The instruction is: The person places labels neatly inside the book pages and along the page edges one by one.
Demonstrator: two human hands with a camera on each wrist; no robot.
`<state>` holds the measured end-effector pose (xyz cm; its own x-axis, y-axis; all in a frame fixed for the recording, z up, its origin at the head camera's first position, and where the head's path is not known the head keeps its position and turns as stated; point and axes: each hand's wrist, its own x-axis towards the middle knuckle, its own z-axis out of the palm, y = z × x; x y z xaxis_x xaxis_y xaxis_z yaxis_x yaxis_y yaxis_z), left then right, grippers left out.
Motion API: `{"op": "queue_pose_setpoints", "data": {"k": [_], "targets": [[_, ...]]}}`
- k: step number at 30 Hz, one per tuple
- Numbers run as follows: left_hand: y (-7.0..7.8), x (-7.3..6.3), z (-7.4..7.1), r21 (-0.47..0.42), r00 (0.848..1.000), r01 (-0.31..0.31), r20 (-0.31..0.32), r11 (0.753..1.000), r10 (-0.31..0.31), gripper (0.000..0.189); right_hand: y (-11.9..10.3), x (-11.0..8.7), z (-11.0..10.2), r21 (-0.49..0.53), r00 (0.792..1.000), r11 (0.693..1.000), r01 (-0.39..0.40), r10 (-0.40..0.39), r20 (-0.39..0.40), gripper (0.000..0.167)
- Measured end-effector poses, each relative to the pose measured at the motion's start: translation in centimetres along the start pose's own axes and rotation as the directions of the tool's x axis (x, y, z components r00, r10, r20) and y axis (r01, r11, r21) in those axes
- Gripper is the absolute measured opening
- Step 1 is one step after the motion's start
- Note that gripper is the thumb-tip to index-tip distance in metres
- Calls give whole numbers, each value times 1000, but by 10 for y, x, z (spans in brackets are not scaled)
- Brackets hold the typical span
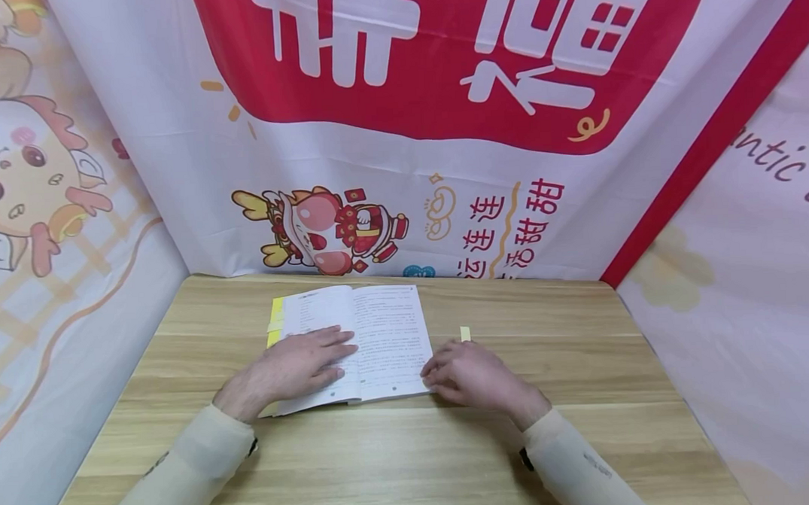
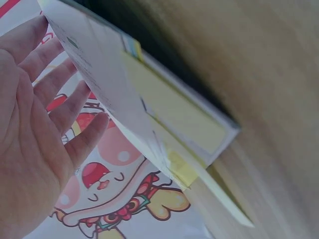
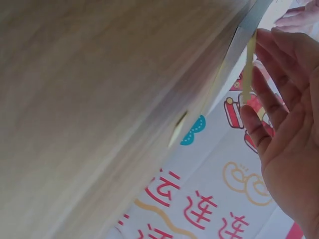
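An open book with printed white pages lies on the wooden table. My left hand rests on its left page, fingers spread; the left wrist view shows that hand with straight fingers over the paper. Pale yellow sticky notes line the book's left side, one sticking outward. At the lower right corner of the right page is my right hand, its fingers bent. In the right wrist view, a narrow yellow strip is at that hand's fingertips, pinched near the book's edge.
Another small yellow strip lies on the wooden table, just beyond my right hand. Printed cloth hangs behind the table, and more patterned cloth stands along its left and right sides.
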<state>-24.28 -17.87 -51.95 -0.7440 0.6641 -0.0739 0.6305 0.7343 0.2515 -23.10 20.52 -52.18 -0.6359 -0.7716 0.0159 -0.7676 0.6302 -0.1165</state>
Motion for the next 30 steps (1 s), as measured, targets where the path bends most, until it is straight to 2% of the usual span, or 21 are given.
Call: {"op": "queue_pose_setpoints", "data": {"k": [5,12,15,18,24,30], "targets": [[10,-5,0,51,1000,-1,17,999,0,61,-5,-9,-3,-76,999,997,-6,10,42,23],[20,-19,4,89,996,-77,52,993,73,79,-11,-22,-2,-158,999,987,-18,24,41,41],[18,-26,7,129,993,-115,41,985,110,86,-13,-25,0,-172,997,985,-34,44,59,48],[13,-33,10,165,990,-142,6,976,143,85,-14,-27,4,-185,998,982,-31,42,55,50],[4,-47,12,166,991,-129,-19,978,134,90,-15,-29,8,-209,999,978,-25,30,21,53],[-1,-58,5,178,992,-117,-27,977,124,83,-17,-29,7,-197,997,978,-65,74,39,54]]}}
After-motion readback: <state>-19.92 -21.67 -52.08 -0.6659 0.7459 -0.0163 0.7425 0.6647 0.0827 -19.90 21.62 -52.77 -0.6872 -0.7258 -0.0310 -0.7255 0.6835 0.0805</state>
